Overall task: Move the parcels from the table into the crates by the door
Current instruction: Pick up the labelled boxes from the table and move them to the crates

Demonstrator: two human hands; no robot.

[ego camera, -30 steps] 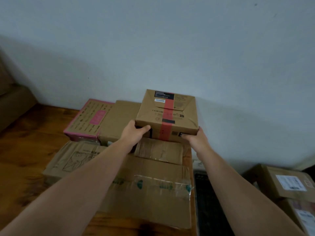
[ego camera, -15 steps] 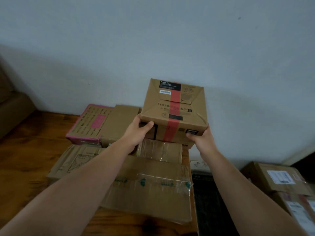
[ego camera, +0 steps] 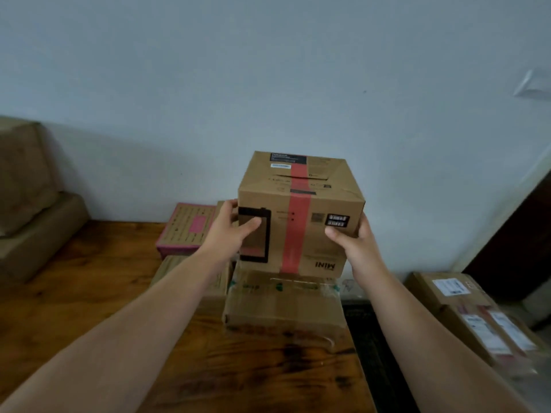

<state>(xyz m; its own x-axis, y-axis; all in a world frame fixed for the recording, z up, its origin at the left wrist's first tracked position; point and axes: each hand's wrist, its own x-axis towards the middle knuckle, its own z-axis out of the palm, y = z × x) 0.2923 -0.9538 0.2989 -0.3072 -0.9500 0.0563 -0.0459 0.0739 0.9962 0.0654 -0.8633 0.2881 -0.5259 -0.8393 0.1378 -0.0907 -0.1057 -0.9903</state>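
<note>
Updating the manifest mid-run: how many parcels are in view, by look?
Red-striped box, held: 1
Pink-edged box: 1
Plain brown on the table, clear-taped box and flat parcel: 2
White-labelled, at right, upper parcel and lower parcel: 2
Total: 6 visible; others may be hidden.

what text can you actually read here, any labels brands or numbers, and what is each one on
"MINI": upside down, low on the near face of the held box.
Black label on its top: too blurred to read.
White sticker beside it: too blurred.
Barcode sticker on its near face: bars only, unreadable.
White labels on the parcels at right: blurred.
Print on the pink box: too small.
</note>
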